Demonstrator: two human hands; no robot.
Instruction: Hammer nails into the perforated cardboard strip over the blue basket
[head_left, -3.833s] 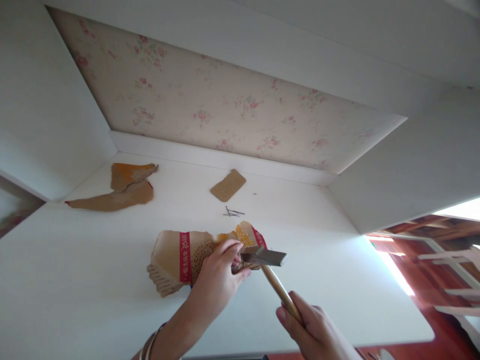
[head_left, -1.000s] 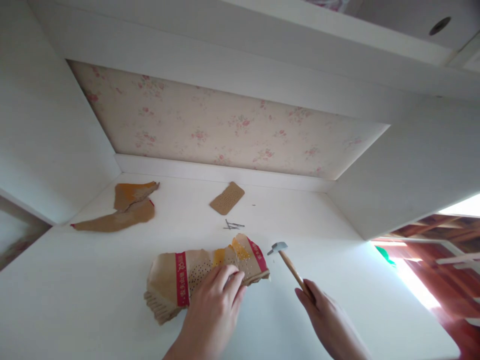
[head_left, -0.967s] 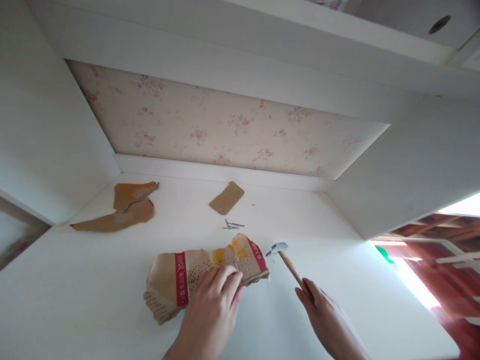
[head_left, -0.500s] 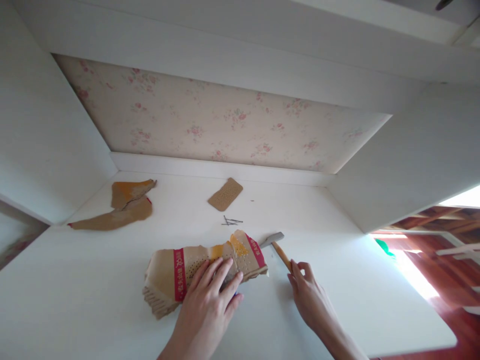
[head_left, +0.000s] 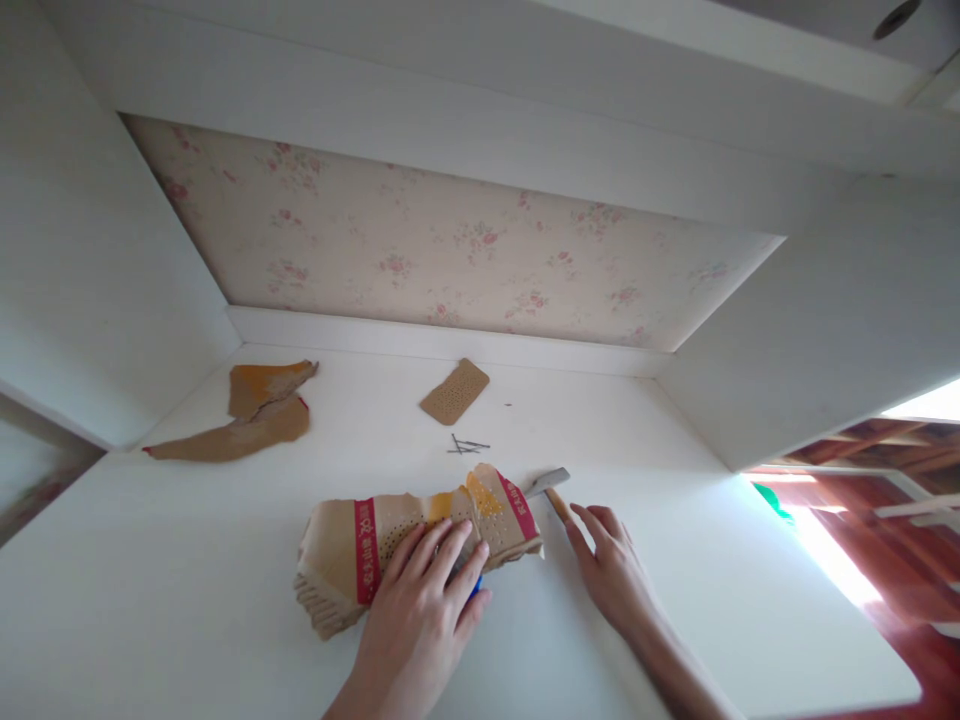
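My left hand (head_left: 424, 610) lies flat, fingers spread, on a stack of brown perforated cardboard pieces with red bands (head_left: 352, 550); something small and blue (head_left: 475, 588) peeks out under its fingers. A hammer (head_left: 547, 484) with a wooden handle lies on the white surface (head_left: 150, 560) just right of the stack. My right hand (head_left: 609, 572) rests over the handle, fingers stretched out and not wrapped round it. A few loose nails (head_left: 466, 446) lie just behind the stack.
A small perforated cardboard piece (head_left: 454, 391) lies near the back wall with floral wallpaper (head_left: 450, 250). Torn brown cardboard scraps (head_left: 247, 420) sit at the left. White side panels close in both sides. The surface ends at the right, above a red floor (head_left: 922, 640).
The hammer, held raised by my right hand earlier, now lies on the surface, and the hand's fingers have loosened and slid up the handle. My left hand went from pinching to pressing flat.
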